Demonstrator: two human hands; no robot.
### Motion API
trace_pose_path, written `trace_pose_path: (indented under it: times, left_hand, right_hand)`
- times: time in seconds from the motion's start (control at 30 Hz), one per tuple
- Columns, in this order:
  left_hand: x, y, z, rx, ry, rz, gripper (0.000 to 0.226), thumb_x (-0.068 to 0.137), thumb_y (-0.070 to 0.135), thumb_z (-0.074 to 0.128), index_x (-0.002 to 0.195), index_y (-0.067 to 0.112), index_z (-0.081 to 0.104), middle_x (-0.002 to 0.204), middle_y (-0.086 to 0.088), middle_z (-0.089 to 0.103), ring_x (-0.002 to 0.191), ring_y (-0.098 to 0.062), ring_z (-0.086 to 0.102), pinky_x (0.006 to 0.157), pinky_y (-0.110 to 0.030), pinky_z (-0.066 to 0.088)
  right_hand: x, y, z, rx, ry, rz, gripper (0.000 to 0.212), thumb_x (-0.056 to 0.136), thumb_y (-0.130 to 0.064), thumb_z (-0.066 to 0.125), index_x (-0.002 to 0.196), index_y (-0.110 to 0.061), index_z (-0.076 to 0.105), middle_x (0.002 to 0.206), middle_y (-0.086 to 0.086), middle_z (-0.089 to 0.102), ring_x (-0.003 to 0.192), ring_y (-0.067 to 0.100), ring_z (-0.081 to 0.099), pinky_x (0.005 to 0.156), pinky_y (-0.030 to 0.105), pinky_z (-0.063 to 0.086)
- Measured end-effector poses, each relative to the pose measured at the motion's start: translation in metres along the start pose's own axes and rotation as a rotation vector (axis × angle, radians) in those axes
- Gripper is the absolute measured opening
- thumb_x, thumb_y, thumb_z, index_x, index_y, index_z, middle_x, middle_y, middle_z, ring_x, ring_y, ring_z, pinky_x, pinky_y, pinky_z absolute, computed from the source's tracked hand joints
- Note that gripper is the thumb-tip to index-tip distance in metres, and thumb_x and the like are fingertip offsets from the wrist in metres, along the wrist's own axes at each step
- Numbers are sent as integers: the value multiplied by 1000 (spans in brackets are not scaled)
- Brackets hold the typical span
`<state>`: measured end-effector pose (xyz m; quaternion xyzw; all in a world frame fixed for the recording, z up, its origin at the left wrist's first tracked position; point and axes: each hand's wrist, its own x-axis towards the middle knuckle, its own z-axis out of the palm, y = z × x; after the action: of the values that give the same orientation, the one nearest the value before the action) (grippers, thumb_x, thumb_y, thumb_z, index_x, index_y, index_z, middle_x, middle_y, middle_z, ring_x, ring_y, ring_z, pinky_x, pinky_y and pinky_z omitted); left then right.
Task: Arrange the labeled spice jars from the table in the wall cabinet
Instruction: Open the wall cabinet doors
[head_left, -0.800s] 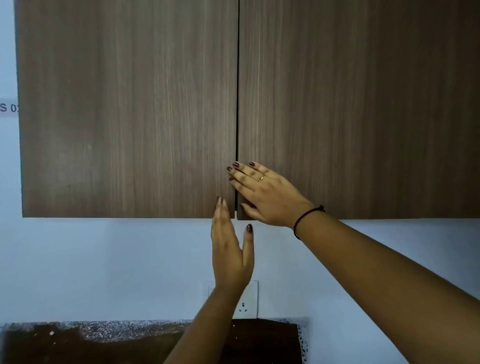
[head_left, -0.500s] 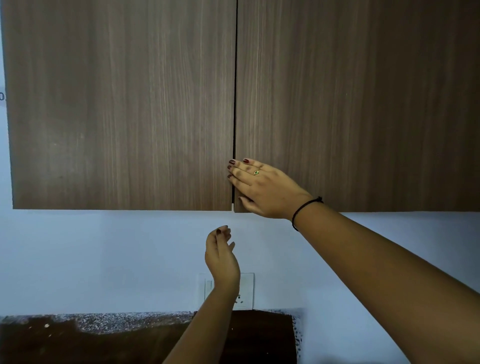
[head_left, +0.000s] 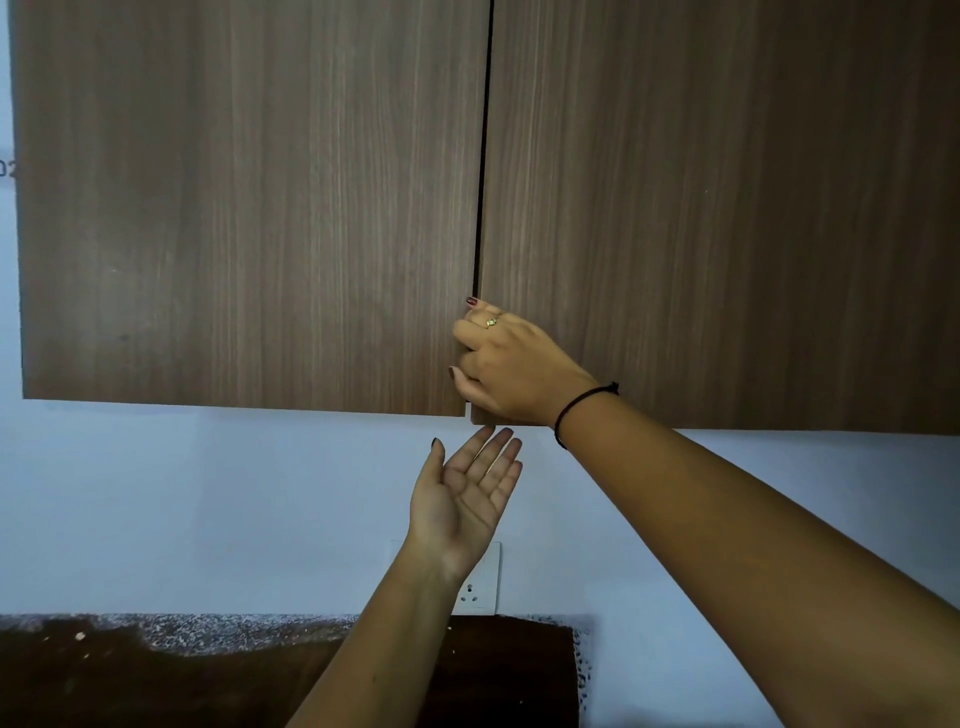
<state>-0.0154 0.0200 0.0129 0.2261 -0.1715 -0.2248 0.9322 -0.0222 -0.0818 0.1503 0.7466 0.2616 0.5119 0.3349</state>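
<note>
Hardly anything of this job is done. The wall cabinet (head_left: 260, 208) is shut or very nearly so, and no spice jars show anywhere in my view, so I take it they all wait on the table, out of sight below me. Opening up comes first, then carrying and arranging every jar.

My right hand (head_left: 511, 369) is at the middle of my view, on the inner edge of the right door (head_left: 727, 208), low down near its bottom corner. The fingers curl around that edge and the thumb presses in from nine o'clock, so I am gripping the door itself. A dark seam runs from my knuckles up to twelve o'clock, between this door and the left door (head_left: 249, 208). It may be a crack of opening, but from here I cannot tell whether the door has left its frame.

My left hand (head_left: 467, 493) hangs at six o'clock of the right one, palm up, fingers straight and spread, holding nothing. Its fingertips sit just under the cabinet's bottom edge, and I cannot tell if they touch it.

Of what the cabinet holds I see nothing, since both doors hide the shelves. At six o'clock of my left hand a wall socket (head_left: 480, 587) shows behind the wrist, and the dark table top (head_left: 156, 675) fills seven o'clock, with no jar on the part I see.
</note>
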Motion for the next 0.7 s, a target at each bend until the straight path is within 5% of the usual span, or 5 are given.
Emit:
trace_pose_path:
  times: [0.27, 0.5, 0.7]
  left_hand:
    - [-9, 5, 5, -70, -120, -55, 73, 102, 55, 31, 139, -5, 47, 135, -27, 58, 130, -38, 54, 108, -47, 45]
    - [-17, 10, 1, -44, -141, -104, 74, 101, 57, 32, 139, -5, 47, 136, -27, 57, 131, -38, 53, 113, -47, 41]
    - [-28, 18, 1, -42, -202, -140, 78, 100, 59, 32, 141, -7, 44, 139, -27, 55, 130, -37, 54, 110, -48, 41]
  right_hand:
    - [13, -6, -9, -4, -135, 57, 32, 85, -24, 54, 59, -13, 68, 72, 1, 53, 68, 19, 53, 81, 37, 51]
    - [10, -10, -20, -103, -224, 18, 31, 87, -30, 46, 77, -15, 71, 75, 1, 61, 77, 21, 55, 96, 38, 42]
    - [4, -12, -41, -85, -226, 34, 36, 86, -30, 44, 70, -15, 73, 76, 1, 60, 77, 21, 54, 102, 40, 40]
